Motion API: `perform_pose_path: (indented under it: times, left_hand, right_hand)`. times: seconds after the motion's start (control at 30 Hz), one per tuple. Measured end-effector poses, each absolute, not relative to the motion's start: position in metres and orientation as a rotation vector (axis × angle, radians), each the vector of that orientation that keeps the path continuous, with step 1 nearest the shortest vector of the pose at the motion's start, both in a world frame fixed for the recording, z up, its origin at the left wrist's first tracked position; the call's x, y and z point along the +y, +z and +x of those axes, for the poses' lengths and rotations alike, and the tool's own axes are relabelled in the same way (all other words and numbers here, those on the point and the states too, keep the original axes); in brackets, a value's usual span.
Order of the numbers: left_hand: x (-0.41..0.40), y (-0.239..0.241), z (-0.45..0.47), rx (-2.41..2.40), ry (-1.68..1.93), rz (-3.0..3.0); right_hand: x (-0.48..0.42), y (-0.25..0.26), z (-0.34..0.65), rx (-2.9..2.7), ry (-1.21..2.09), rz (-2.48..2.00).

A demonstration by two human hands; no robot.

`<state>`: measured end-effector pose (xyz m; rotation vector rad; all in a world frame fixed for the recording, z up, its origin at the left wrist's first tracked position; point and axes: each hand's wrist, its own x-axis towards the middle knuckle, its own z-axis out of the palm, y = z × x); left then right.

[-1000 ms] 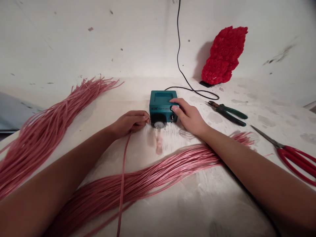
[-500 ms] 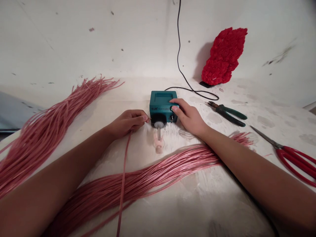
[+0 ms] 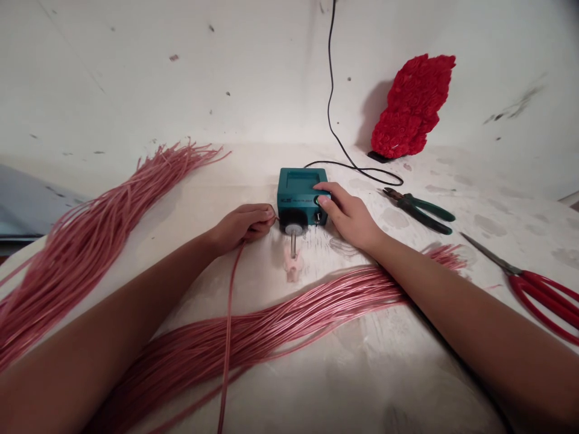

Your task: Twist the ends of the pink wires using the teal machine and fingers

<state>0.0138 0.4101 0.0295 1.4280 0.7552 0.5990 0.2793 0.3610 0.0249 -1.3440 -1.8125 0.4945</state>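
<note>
My left hand (image 3: 250,224) is closed in a pinch around a single pink wire (image 3: 227,337), which hangs down toward the front edge of the view. The wire's short tip pokes out between thumb and finger, at the left side of a black round head on a small teal electric machine (image 3: 302,181). Whether the tip enters the head cannot be made out. My right hand (image 3: 350,217) grips the machine's right side, index finger on top and thumb at a round button on the front. Below the head, a metal rod (image 3: 293,244) ends in a pinkish wrapped piece (image 3: 293,268).
One bundle of pink wires (image 3: 294,319) lies across the front, under my forearms; another bundle (image 3: 104,223) lies at left. Green-handled cutting pliers (image 3: 420,210) and red-handled scissors (image 3: 538,295) rest at right. Behind are a black cord (image 3: 332,90) and a red rose-covered object (image 3: 414,108).
The view has shifted slightly, so everything sits a little farther right and lower. Both hands keep their places at the machine, and the left fingers have curled in a bit more around the wire.
</note>
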Motion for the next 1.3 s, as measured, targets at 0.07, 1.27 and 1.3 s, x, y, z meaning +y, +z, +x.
perform_pose_path:
  times: [0.07,1.27,1.3]
  left_hand:
    - [0.4102,0.0290,0.0146,0.755,0.600,1.424]
    - [0.4105,0.0263,0.0079,0.695,0.581,1.631]
    - [0.4103,0.0264,0.0080,0.696,0.581,1.632]
  right_hand:
    - [0.3606,0.0252,0.2792,-1.808,0.502,-1.348]
    - [0.3609,0.0250,0.2797,-1.824,0.486,-1.345]
    - [0.3609,0.0248,0.2797,-1.826,0.486,-1.346]
